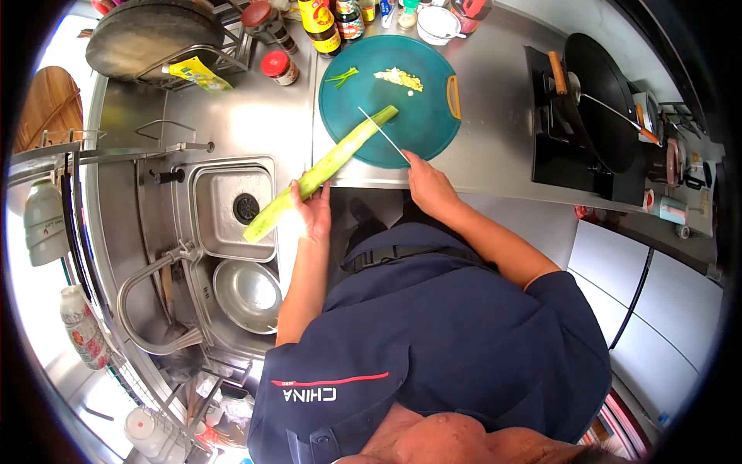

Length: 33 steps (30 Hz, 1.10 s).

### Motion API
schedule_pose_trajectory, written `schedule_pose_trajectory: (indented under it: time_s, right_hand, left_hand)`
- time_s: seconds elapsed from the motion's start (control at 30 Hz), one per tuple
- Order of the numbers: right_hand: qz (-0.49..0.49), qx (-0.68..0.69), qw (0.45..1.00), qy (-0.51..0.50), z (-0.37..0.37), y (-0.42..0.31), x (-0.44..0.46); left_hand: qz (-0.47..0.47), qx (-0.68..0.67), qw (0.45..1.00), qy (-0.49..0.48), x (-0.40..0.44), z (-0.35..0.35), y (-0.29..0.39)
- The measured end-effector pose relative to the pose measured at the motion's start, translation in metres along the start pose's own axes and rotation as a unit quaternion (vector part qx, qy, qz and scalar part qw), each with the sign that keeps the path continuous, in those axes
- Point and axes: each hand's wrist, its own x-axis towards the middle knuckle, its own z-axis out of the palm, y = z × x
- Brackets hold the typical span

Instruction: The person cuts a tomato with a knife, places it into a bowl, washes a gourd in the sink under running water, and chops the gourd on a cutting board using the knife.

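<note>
A long, pale-green peeled gourd (336,158) runs diagonally from the sink side up onto a round teal cutting board (371,69). My left hand (313,213) is closed around its lower part, beyond the counter's front edge. With my right hand (430,187) I grip a knife (384,138); its handle is hidden in my fist. The thin blade, seen nearly edge-on, lies across the gourd near its upper end; whether it touches cannot be told. Chopped garlic-like bits (400,78) and a few green strips (341,76) lie at the board's far side.
Left of me is a steel sink (224,182) with a faucet (143,282) and a metal bowl (247,294). Bottles (321,31) and a red-lidded jar (279,68) stand behind the board. A black wok (599,100) sits on the stove at right.
</note>
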Motion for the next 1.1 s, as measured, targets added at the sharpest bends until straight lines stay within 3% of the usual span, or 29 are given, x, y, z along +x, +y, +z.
schedule_pose_trajectory:
  time_s: [0.33, 0.4, 1.1]
  right_hand:
    - [0.065, -0.010, 0.996, -0.068, -0.004, 0.002, 0.010]
    - [0.052, -0.023, 0.996, -0.070, -0.007, 0.008, 0.012]
    - [-0.006, -0.026, 0.999, -0.045, -0.024, 0.013, 0.032]
  left_hand:
    - [0.014, 0.004, 1.000, 0.024, -0.008, 0.001, -0.005]
    - [-0.021, -0.013, 0.999, 0.021, -0.008, -0.001, -0.002]
    - [-0.045, 0.003, 0.999, 0.021, -0.030, 0.008, -0.008]
